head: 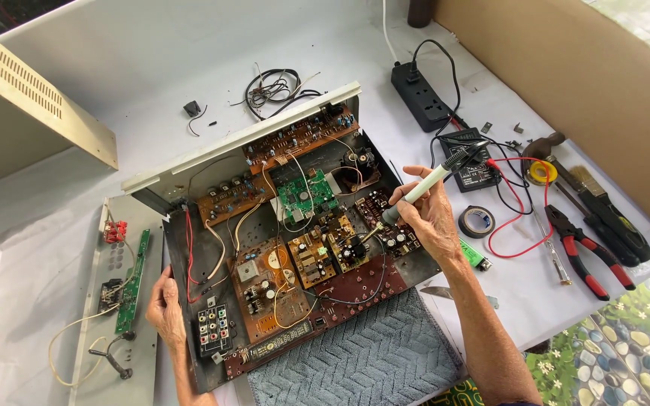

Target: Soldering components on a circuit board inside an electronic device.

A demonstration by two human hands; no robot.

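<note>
Soldering iron point(432, 180) is gripped in right hand point(424, 214), centre frame; chassis point(189, 316) clasped by left hand point(165, 304). Tip contact should be kept brief.

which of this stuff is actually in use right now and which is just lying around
In use: soldering iron in the right hand; open chassis steadied by the left hand; circuit boards; power strip.

Lying about: red-handled pliers, tape roll, brush, loose wires, grey towel.

Red-handled pliers point(592, 259) lie beside a paintbrush point(603, 199); tape roll point(477, 222) (black) sits near a power strip point(421, 96).
</note>
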